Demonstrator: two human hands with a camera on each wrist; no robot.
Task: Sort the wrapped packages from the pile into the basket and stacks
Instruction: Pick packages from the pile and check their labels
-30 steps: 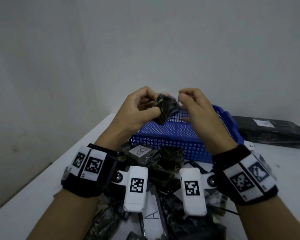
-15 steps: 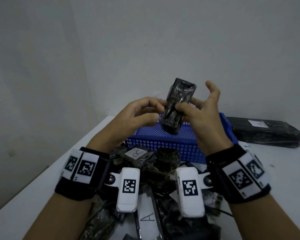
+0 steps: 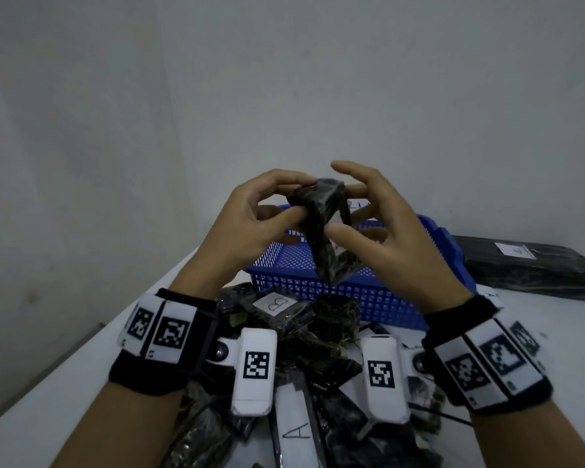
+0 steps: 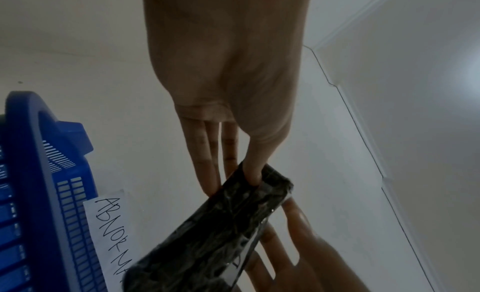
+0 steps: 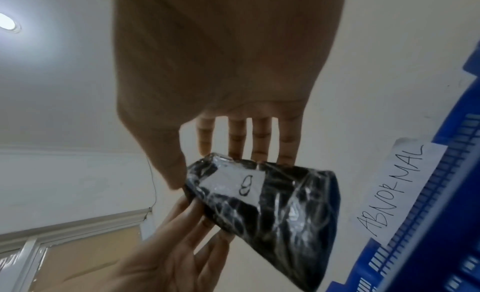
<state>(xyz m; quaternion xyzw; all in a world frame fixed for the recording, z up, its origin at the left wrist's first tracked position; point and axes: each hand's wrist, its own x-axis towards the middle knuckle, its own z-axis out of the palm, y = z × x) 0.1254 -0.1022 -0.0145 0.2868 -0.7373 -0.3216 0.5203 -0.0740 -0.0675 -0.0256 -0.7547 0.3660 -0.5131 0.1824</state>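
Observation:
A small black film-wrapped package [image 3: 328, 238] hangs tilted in the air above the blue mesh basket [image 3: 368, 298]. My left hand [image 3: 284, 211] pinches its upper end between thumb and fingers [image 4: 253, 173]. My right hand [image 3: 348, 228] holds the other side, thumb on the front and fingers behind. In the right wrist view the package [image 5: 275, 206] shows a white label with a rounded handwritten mark. A paper sign reading ABNORMAL [image 5: 400, 192] is fixed to the basket [image 5: 441, 224]. The pile of wrapped packages [image 3: 321, 329] lies under my wrists.
Pile packages show white labels marked B [image 3: 277, 304] and A [image 3: 298, 430]. Long black wrapped packages [image 3: 527, 265] lie to the right of the basket. The white table [image 3: 65, 393] ends at its left edge near the wall. Grey walls stand close behind.
The package stood upright in my fingertips half a second ago; it is now turned and tilted. My right fingers, then spread, have come in round it.

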